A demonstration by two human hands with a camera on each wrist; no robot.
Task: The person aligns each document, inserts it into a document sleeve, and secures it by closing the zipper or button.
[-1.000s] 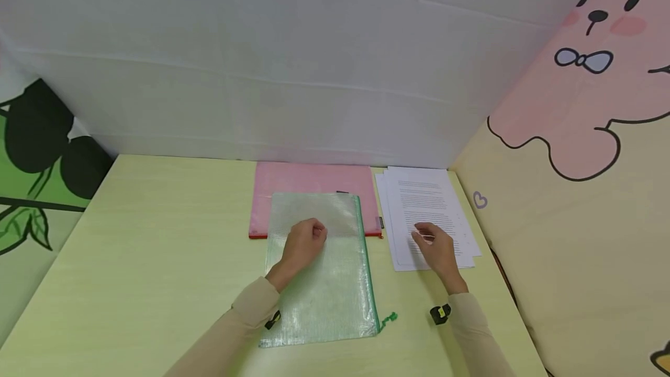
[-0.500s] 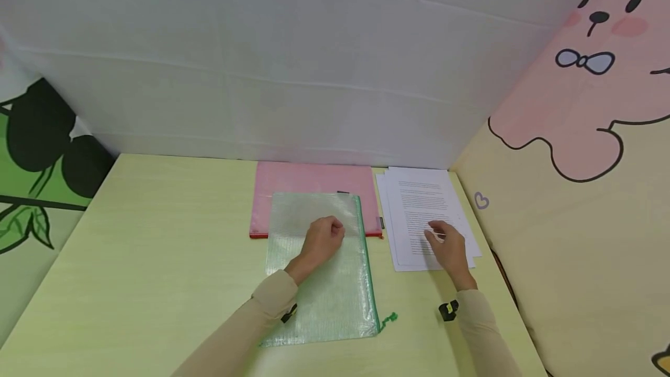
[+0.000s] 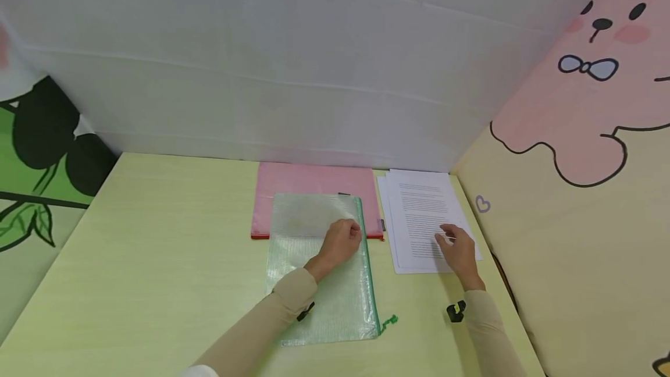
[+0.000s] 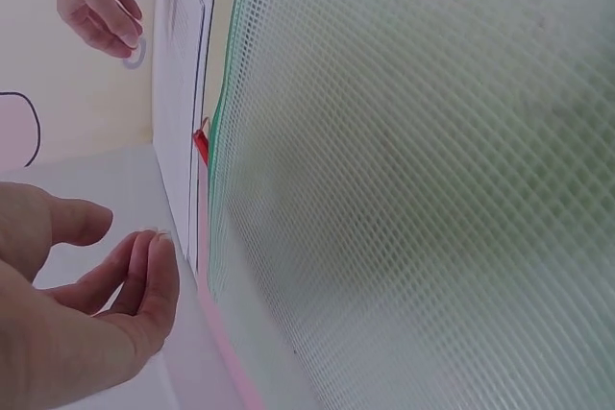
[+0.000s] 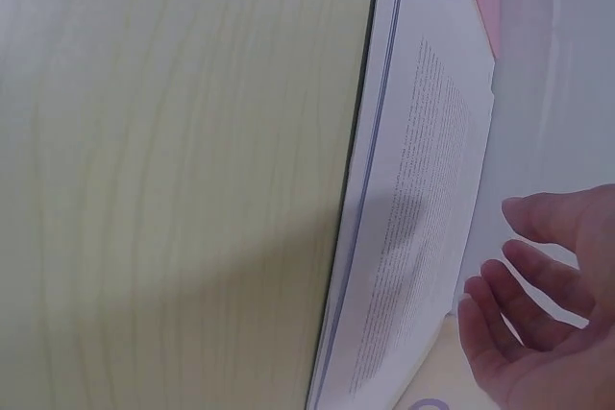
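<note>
A clear mesh zip pouch (image 3: 348, 301) with a green zipper edge lies flat in the middle of the table. Over its upper right part hovers my left hand (image 3: 339, 245), fingers loosely bent and holding nothing; the left wrist view shows thumb and fingertips (image 4: 165, 271) apart. A pink zip pouch (image 3: 314, 176) with a red zipper sits partly under the green one. To its right are stacked printed sheets (image 3: 419, 199). My right hand (image 3: 462, 256) is raised above their lower right part, with its fingers (image 5: 524, 300) spread, relaxed and gripping nothing.
A green cord pull (image 3: 388, 321) sticks out from the green pouch's lower right corner. Behind the table stands a white cloth wall (image 3: 314, 74). A wall with a pink cartoon bear (image 3: 576, 121) rises along the right edge, and a green-and-black pattern (image 3: 47, 150) is at left.
My left hand has shifted to the right across the green pouch, nearer its zipper. My right hand has drifted a little right over the sheets. Pouches and sheets keep their places.
</note>
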